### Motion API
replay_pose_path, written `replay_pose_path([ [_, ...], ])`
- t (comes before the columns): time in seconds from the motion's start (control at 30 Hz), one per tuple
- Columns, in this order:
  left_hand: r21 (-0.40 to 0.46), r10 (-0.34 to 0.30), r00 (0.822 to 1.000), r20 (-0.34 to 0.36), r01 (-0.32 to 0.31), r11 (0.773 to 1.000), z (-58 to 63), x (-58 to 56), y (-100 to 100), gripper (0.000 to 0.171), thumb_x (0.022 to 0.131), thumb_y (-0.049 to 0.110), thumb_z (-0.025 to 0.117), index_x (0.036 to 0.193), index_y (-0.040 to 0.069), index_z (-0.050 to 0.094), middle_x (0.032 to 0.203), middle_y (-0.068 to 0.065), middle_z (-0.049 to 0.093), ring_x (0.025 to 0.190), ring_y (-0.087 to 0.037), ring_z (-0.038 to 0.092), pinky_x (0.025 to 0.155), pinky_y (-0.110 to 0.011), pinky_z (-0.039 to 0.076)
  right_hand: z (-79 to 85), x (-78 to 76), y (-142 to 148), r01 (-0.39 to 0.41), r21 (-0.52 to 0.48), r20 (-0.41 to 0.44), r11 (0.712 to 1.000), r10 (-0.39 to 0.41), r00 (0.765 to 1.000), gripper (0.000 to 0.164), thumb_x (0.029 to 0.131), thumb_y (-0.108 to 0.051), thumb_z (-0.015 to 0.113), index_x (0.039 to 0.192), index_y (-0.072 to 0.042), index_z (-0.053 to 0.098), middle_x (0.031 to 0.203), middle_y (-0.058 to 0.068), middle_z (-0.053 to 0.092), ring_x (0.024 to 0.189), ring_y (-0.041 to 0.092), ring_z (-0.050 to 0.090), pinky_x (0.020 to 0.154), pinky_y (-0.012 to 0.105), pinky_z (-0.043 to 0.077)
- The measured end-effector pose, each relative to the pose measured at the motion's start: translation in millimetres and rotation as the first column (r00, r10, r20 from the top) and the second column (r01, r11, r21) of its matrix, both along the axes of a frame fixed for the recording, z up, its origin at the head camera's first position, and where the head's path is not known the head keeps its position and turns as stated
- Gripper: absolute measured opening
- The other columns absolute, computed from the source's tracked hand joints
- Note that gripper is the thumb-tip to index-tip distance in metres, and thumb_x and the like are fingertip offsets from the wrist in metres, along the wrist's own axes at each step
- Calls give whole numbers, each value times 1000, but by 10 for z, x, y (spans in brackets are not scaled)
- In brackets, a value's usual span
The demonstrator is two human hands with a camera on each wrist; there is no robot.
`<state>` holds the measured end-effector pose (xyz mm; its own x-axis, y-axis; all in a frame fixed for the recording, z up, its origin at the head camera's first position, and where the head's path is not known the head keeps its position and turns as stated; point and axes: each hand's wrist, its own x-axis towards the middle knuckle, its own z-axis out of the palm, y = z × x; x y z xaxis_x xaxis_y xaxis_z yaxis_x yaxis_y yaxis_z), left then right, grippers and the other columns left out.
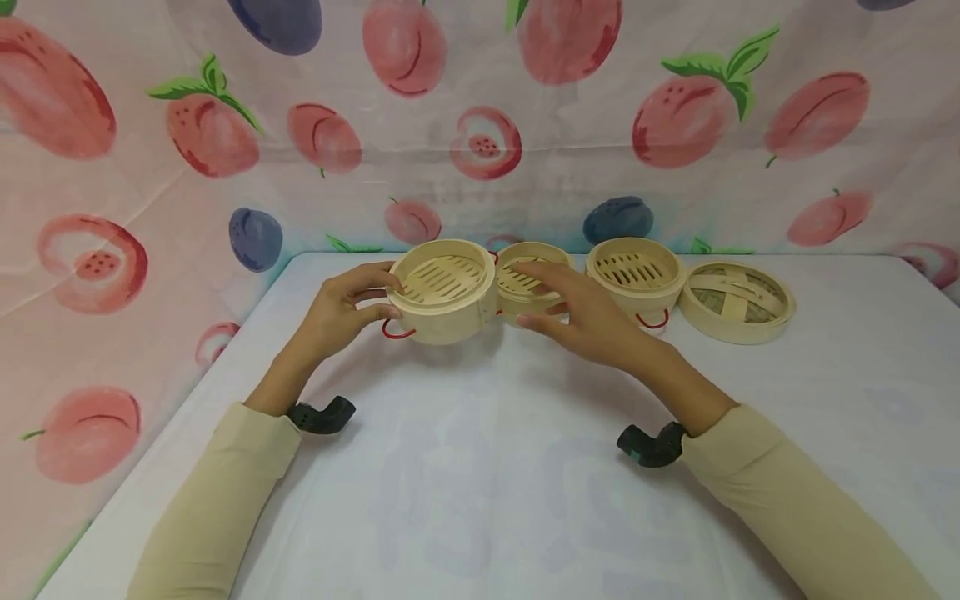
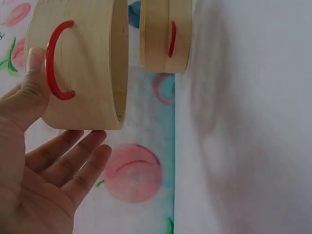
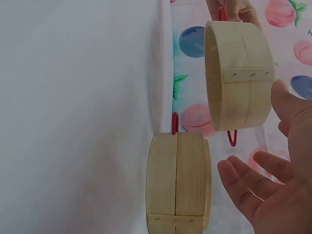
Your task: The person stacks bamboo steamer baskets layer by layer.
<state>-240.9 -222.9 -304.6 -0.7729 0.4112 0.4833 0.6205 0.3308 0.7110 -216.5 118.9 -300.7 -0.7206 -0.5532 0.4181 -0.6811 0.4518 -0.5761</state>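
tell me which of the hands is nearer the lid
Right. The right hand is left of the lid, with a steamer between them; the left hand is farther left, holding the raised steamer.

Wears a long, khaki-beige left sleeve [image 1: 213, 500] and a matching right sleeve [image 1: 802, 508] — plain in colour, softly creased, loose along the forearm, ending in wide cuffs [image 1: 258, 442] close to the wrists. Carries a black left wrist camera [image 1: 324, 417] and a black right wrist camera [image 1: 654, 448] — stubby, rounded, bent like pipe elbows. Shows tiny dots on the former, a faint green patch on the latter. Leaves the hands [image 1: 339, 310] bare.
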Motion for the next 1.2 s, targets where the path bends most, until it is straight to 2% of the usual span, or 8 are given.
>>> replay_pose_path([
  [0.2,-2,-49,999,-17,49,999,39,47,75,27,75,-5,75,101,-2,66,125,-15,59,123,-26,50,92,-29,48,-18,-51,-9,-35,-41,-19,999,34,999,63,91,-17,67,147,-14,38,146,3,39,113,29,55,83,37,53],
  [0.27,-8,-59,998,-8,59,998,103,117,128,27,75,-6,74,100,-4,66,125,-18,58,123,-29,50,93,-30,47,-20,-60,-5,-45,-55,-27,997,44,999,63,91,-15,66,147,-15,37,147,2,38,113,27,55,83,37,53],
  [0.4,6,-102,995,-6,102,995,146,182,205,27,74,-7,74,99,-5,65,126,-20,57,120,-30,51,93,-32,47,-26,-50,12,-58,-72,-77,996,53,996,62,90,-11,68,145,-13,40,146,4,40,124,23,47,87,42,51],
  [0.57,28,-161,987,-29,162,986,57,124,260,27,74,-4,76,99,-1,65,126,-17,57,115,-27,55,93,-33,47,-30,-4,37,-54,-56,-145,997,46,988,61,86,-11,71,142,-14,46,146,4,41,134,20,37,94,46,46],
  [0.73,36,-210,977,-31,211,977,30,151,343,27,74,-3,76,98,0,64,126,-18,57,114,-28,56,93,-35,47,-51,35,115,-32,-46,-114,998,26,993,59,85,-14,72,140,-18,50,147,3,40,133,21,38,93,47,45],
  [0.93,20,-249,968,-12,249,968,44,211,431,25,74,0,76,97,2,65,127,-16,58,116,-26,56,95,-36,46,-39,98,251,-23,-17,-96,1000,22,995,58,80,-18,78,134,-18,57,149,0,38,138,23,30,104,53,31],
  [1.13,35,-322,947,-4,322,946,31,266,532,25,73,5,76,96,4,66,129,-15,57,117,-27,56,95,-39,46,-6,204,394,-42,-23,-48,999,41,998,61,74,-19,82,131,-18,59,149,2,37,135,20,35,92,37,45],
  [1.2,47,-348,937,-7,348,936,27,280,567,25,73,7,76,97,5,66,129,-16,57,118,-27,55,95,-40,46,11,246,433,-47,-34,-27,998,46,999,62,73,-18,83,131,-19,59,149,1,38,135,20,35,92,33,46],
])
